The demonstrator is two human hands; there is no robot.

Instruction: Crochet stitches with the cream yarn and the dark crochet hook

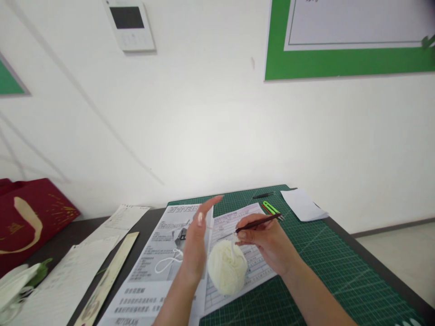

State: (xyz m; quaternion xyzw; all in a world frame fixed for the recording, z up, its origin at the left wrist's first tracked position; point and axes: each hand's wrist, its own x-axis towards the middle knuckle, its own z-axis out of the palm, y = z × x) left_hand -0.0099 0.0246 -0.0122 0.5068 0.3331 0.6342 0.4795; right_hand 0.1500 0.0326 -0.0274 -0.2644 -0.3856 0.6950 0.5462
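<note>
My right hand [263, 242] grips a crochet hook [261, 222] with a dark brown handle, its thin metal shaft pointing left. White yarn is at the hook near my fingertips. My left hand [199, 242] is raised just left of the hook, its index finger stretched out and its thumb up; its other fingers are mostly hidden. A thin strand spans the gap between the two hands, and a loose white yarn loop [165, 264] hangs by my left hand. Below and between the hands sits a cream yarn ball [227, 269], resting on a printed form.
Printed sheets [146, 276] lie on the green cutting mat [316, 262]. Behind my right hand are a bright green tool [271, 207], a black pen-like tool [263, 195] and white paper [302, 206]. At left are a ruler-like strip [108, 276], handwritten pages and a red bag [30, 222].
</note>
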